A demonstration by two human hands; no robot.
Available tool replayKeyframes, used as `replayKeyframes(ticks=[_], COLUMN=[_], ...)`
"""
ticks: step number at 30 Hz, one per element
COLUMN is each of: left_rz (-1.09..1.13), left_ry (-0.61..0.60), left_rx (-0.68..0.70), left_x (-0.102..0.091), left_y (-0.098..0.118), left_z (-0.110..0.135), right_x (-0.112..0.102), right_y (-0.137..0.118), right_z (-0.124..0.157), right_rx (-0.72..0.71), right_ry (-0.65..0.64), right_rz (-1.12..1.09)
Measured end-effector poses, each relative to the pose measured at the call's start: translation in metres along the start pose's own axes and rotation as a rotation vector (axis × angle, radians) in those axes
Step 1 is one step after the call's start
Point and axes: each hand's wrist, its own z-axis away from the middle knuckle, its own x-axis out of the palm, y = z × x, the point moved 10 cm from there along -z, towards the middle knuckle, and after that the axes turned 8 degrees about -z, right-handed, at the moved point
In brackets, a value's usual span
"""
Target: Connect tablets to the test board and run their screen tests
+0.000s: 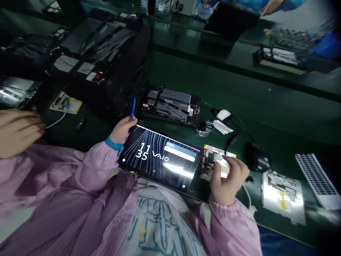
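Left hand: the person's left hand [124, 131] closes on the tablet's left edge near its upper corner; a blue pen [133, 109] stands up from the same grip.
Right hand: the right hand [227, 180] hovers past the tablet's right edge, over a yellow-edged board [209, 156]; thumb and fingers curled, tips near one another; cannot tell whether they pinch anything.
Tablet: the tablet [160, 170], one, lit, screen up, reading 11 35 and VAIO, at the table's near edge before the person's torso; cannot tell whether its underside rests on anything.
Handling: judged thin, stiff, fairly light; glass face likely slippery and breakable; best held by the short edges, palms off the screen.
Beyond the tablet: black case of grey parts [170, 120]; paper scraps [223, 127].
Towards the right edge: mouse [258, 157]; metal plate [294, 204] near the near edge; keyboard [315, 174].
Towards the left edge: second board [76, 107], white cable [59, 122]; tall dark stack [130, 71] behind.
Surface: table [239, 103], dark green, faintly glossy.
Room: dim; shelf [325, 83] along the far edge; another person's hand [21, 131] at far left, a co-worker's hand [271, 6] at top right.
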Motion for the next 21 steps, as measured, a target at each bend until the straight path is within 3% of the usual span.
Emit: replayKeyframes(ticks=[1, 3, 5, 7, 10, 11, 16, 21], left_rz=[0.009, 0.018, 0.017, 0.011, 0.025, 0.033, 0.035, 0.036], left_ry=[0.005, 0.022, 0.038, 0.04, 0.029, 0.026, 0.005, 0.004], left_rx=[-0.006, -0.019, -0.034, -0.041, -0.038, -0.036, -0.032, -0.027], left_x=[0.0, -0.001, -0.001, 0.0, 0.002, 0.002, 0.005, 0.004], left_y=[-0.001, -0.002, -0.003, -0.005, -0.006, -0.006, -0.009, -0.012], left_z=[0.0, 0.0, 0.0, 0.0, 0.0, 0.0, 0.001, 0.0], right_x=[0.001, 0.028, 0.049, 0.057, 0.046, 0.045, 0.078, 0.089], right_y=[-0.028, -0.087, -0.122, -0.12, -0.092, -0.089, -0.135, -0.156], right_z=[0.001, 0.011, 0.023, 0.016, -0.009, -0.012, 0.018, 0.032], right_rx=[-0.087, -0.291, -0.391, -0.33, -0.127, -0.111, -0.351, -0.419], right_ry=[-0.03, -0.342, -0.579, -0.592, -0.392, -0.38, -0.727, -0.774], right_rz=[-0.06, -0.158, -0.194, -0.105, 0.055, 0.056, -0.091, -0.114])
